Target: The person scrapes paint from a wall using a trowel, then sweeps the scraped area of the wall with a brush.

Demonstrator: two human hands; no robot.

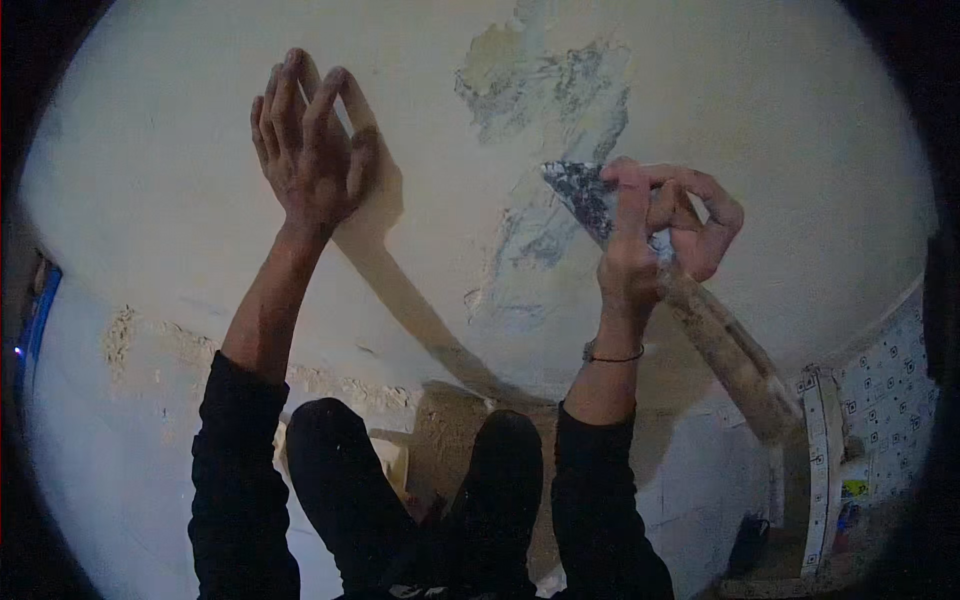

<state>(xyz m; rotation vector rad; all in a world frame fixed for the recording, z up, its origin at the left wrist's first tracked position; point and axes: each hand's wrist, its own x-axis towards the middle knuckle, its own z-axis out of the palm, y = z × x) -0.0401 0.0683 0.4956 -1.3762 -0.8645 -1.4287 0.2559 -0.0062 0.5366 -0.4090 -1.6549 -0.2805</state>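
Note:
A pale painted wall fills the view ahead of me. Palm toward it, my left hand rests on or very near the paint, fingers stretched out and holding nothing. In my right hand is a scraper with a worn, triangular dark metal blade, pinched between thumb and fingers. The blade's tip points up and left, at the lower edge of a rough grey patch where the paint has come off. A second peeled patch lies just below and left of the blade. My palm hides the scraper's grip.
Flaking plaster runs along the wall's lower part. Below it are my bent knees, with a pale object partly hidden between them. A patterned surface stands at the right, and a blue edge at the far left.

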